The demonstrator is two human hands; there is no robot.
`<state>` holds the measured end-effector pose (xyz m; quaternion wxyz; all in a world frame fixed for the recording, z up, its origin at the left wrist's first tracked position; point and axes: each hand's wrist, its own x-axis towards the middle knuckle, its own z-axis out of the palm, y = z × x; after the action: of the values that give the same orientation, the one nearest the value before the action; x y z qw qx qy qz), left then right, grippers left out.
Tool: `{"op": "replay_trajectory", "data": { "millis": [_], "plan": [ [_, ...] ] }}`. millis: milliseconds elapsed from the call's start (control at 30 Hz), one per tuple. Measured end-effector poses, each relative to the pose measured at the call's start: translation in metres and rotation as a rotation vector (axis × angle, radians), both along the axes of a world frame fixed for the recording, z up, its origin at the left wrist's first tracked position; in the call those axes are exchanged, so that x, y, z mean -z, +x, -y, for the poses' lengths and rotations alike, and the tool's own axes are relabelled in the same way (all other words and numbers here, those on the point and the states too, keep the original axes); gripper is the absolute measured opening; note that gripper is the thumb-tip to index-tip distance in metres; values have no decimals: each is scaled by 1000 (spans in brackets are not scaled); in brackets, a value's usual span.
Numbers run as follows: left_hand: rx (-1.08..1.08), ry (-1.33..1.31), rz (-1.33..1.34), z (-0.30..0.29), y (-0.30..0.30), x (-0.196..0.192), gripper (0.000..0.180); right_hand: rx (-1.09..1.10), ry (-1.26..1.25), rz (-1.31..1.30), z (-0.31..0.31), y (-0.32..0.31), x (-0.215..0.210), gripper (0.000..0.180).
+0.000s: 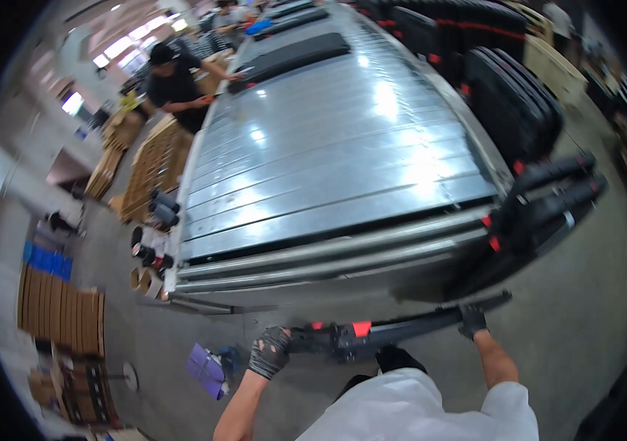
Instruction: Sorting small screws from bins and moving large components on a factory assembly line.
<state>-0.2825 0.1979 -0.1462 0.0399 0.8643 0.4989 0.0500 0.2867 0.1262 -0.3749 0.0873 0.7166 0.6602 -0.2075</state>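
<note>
In front of my body I carry a long black panel (409, 332) with red tabs, seen nearly edge-on. My left hand (269, 352), in a dark patterned glove with holes on its back, is closed round the panel's left end. Toward the other end my right hand (473, 322), in a dark glove, grips the far edge. The panel hangs just short of the near end of a wide slatted metal conveyor (328, 162), apart from its rollers. What kind of article the panel belongs to cannot be made out.
More black panels (541, 206) lean against the conveyor's right corner, with a stack (508, 106) beyond. A co-worker (174, 81) at the left side touches a black panel (295, 59) on the conveyor. Flattened cardboard (60, 312) and a purple item (207, 371) are on the left floor.
</note>
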Motion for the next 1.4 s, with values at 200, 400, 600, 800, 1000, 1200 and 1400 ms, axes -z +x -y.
{"op": "replay_trajectory", "data": {
  "millis": [200, 400, 600, 800, 1000, 1200, 1400],
  "plan": [
    [-169, -117, 45, 9, -46, 25, 34, -270, -182, 7, -45, -26, 58, 26],
    [-208, -151, 77, -16, -117, 71, 28, -468, -320, 59, -71, -64, 67, 42],
    [-377, 89, 86, -53, -281, 71, 24, -638, -453, 47, -161, -217, -100, 38],
    [-482, -36, -106, -153, -436, -23, 27, -647, -328, -89, -270, -339, -294, 65],
    [-477, -247, -180, -345, -480, -71, 23, -640, -156, 40, -442, -378, -372, 84],
    [-627, 559, 324, -489, -392, 18, 37, -173, 705, -86, -554, -339, -215, 45],
    [13, -497, 672, -267, -295, 59, 33, -242, 444, -387, -338, -389, -164, 26]
  ]
}}
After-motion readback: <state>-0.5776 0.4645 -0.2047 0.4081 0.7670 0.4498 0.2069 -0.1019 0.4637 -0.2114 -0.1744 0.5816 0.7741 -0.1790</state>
